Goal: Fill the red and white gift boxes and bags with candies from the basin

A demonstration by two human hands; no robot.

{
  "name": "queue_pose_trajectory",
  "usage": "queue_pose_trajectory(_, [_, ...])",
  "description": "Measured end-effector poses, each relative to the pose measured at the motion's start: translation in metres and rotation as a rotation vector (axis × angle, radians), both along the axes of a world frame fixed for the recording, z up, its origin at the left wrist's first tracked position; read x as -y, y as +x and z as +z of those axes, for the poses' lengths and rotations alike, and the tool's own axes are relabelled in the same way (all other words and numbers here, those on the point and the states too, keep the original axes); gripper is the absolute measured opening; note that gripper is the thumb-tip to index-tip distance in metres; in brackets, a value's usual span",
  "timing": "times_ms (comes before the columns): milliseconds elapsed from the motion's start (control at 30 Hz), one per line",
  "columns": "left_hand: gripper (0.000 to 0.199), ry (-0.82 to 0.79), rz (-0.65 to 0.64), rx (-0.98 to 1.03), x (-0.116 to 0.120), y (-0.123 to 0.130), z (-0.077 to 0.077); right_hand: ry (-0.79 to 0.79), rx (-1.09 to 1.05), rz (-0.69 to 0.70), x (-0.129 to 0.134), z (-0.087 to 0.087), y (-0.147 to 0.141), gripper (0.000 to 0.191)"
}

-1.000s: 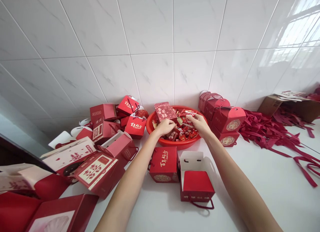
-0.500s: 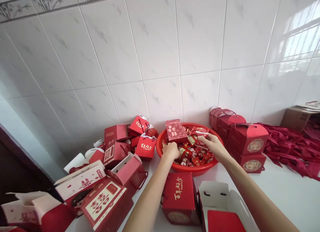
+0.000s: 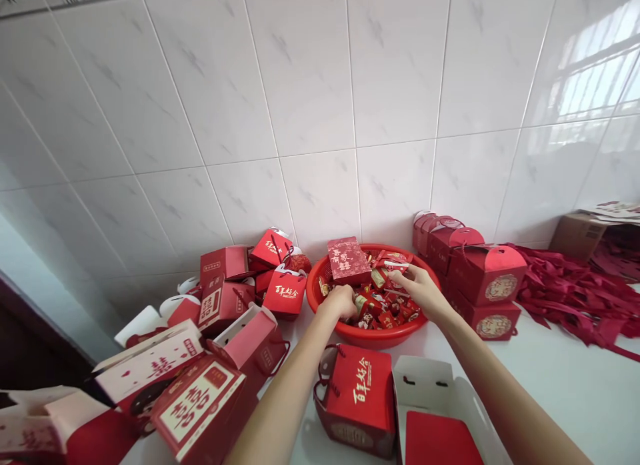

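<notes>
Both my hands reach into a red plastic basket (image 3: 385, 338) filled with wrapped candies (image 3: 387, 318). My left hand (image 3: 341, 303) is at the basket's near left side, its fingers curled down among the candies and their tips hidden. On the right side, my right hand (image 3: 423, 291) has its fingers bent together over red packets. A thin white piece shows by its fingertips, but what they hold cannot be made out. A patterned red box (image 3: 349, 259) lies on the candies at the back left, just beyond my left hand.
A red gift box (image 3: 357, 398) and an open white-lined box (image 3: 425, 385) stand before the basket. More gift boxes (image 3: 210, 391) crowd the left. Stacked boxes (image 3: 487, 278), dark red ribbons (image 3: 560, 285) and a cardboard carton (image 3: 575, 238) are on the right. A tiled wall (image 3: 320, 85) rises behind.
The view has shifted slightly, so most things appear a little farther left. My hands stay in the basket with only small finger movements. The front gift box's left-side handles now show more.
</notes>
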State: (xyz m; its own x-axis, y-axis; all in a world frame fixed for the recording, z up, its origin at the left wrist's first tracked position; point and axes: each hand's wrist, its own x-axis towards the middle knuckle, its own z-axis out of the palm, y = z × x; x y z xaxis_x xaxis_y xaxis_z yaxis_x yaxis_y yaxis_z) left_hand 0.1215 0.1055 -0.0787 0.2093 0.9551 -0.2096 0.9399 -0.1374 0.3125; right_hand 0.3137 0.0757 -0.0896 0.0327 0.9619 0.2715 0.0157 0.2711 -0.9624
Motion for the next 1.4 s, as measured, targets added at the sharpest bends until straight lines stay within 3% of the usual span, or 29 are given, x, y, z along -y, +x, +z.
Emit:
queue_pose_trajectory(100, [0.015, 0.087, 0.007, 0.11, 0.001, 0.0, 0.001, -0.002, 0.019, -0.019, -0.001, 0.0, 0.001, 0.04])
queue_pose_trajectory(233, [0.02, 0.251, 0.048, 0.437, 0.004, 0.001, 0.008, 0.013, 0.04, -0.021, 0.0, 0.001, 0.001, 0.038])
queue_pose_trajectory(400, [0.032, 0.186, 0.032, 0.789, -0.001, -0.003, 0.008, 0.046, 0.061, -0.053, -0.001, 0.003, 0.002, 0.033])
queue_pose_trajectory(600, [0.042, 0.247, -0.06, 0.753, -0.007, -0.009, 0.004, 0.077, 0.076, -0.065, -0.004, 0.0, 0.004, 0.029])
queue_pose_trajectory(833, [0.039, 0.109, -0.1, 0.857, -0.006, -0.004, 0.001, 0.059, 0.107, -0.06, -0.005, -0.001, 0.005, 0.032])
queue_pose_trajectory(967, [0.037, 0.181, -0.047, 0.74, -0.008, -0.005, 0.0, 0.054, 0.091, -0.057, -0.002, 0.001, 0.004, 0.032])
queue_pose_trajectory(1100, [0.032, 0.285, 0.106, 0.367, -0.007, -0.007, 0.001, 0.067, 0.077, -0.049, 0.001, 0.002, 0.004, 0.032])
queue_pose_trajectory(1233, [0.03, 0.095, 0.045, 0.0, -0.001, -0.003, 0.001, 0.064, 0.08, -0.045, 0.002, 0.001, 0.003, 0.034])
queue_pose_trajectory(1400, [0.012, -0.093, -0.051, -0.057, 0.0, 0.005, 0.004, 0.077, 0.031, -0.015, 0.004, 0.002, 0.004, 0.035])
